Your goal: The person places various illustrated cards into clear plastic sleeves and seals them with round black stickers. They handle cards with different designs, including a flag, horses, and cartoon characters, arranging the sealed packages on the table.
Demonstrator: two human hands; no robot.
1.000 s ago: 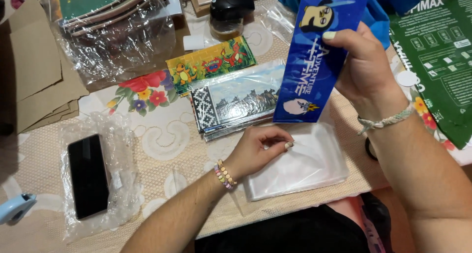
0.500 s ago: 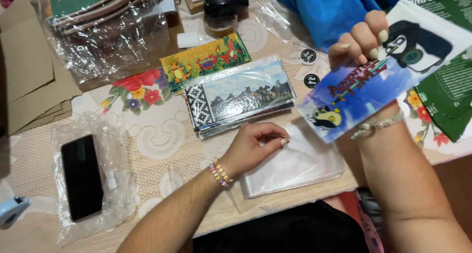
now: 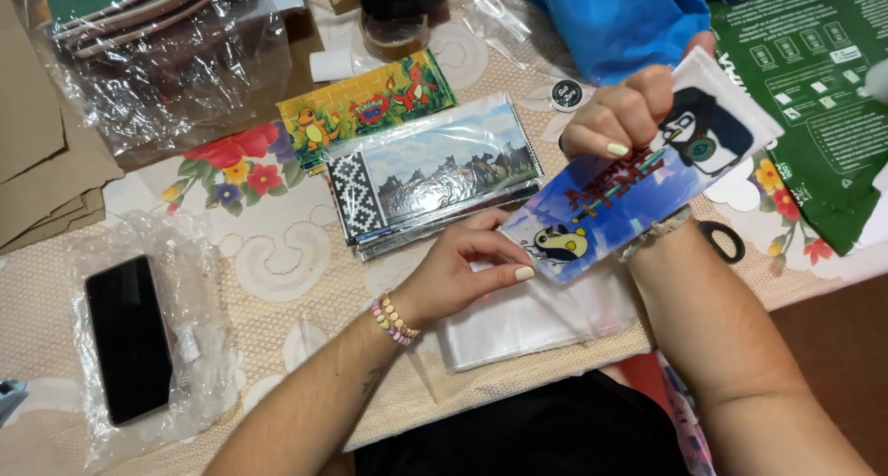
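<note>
Lace-covered counter (image 3: 277, 272), cluttered: right hand (image 3: 624, 115) grips the blue cartoon card (image 3: 638, 194) above it, left hand (image 3: 462, 268) pinches the clear sleeves (image 3: 527, 314). Bagging step, apparently; next needs a sleeve mouth opened.

Warm, even indoor light falls from above across the counter (image 3: 277, 263), leaving only soft, short shadows beneath the hands. Glare flecks the crumpled clear plastic wrap (image 3: 176, 78) and the sleeved stack of cards (image 3: 435, 175). Focus holds sharp at centre; mild softness and slight bending creep in at the edges.
</note>
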